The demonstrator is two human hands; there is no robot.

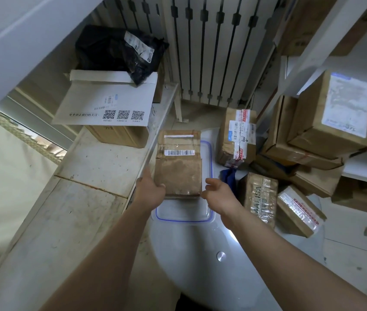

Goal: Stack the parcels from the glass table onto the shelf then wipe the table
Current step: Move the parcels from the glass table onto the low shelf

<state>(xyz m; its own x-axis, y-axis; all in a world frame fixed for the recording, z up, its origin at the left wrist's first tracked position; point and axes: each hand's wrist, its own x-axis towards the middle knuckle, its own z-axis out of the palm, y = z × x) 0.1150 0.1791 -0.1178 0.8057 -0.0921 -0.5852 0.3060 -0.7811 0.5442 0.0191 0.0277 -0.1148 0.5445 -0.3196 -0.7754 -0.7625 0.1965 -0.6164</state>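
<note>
A flat brown parcel (179,162) with a barcode label lies over a clear lid with a blue rim (183,212) on the round glass table (211,265). My left hand (150,189) grips its near left corner. My right hand (219,190) is at its near right corner, fingers spread and curled, just apart from the edge. Other brown parcels stand on the table: a taped one (237,136) at the back, one with printed tape (259,202) and a smaller one (298,212) to the right. A blue cloth (228,176) lies between them.
A pale low shelf (83,189) runs along the left, carrying a white mailer (104,102) on a brown box and a black bag (119,50). A white radiator (218,48) stands at the back. White shelving at right holds several stacked cardboard boxes (332,117).
</note>
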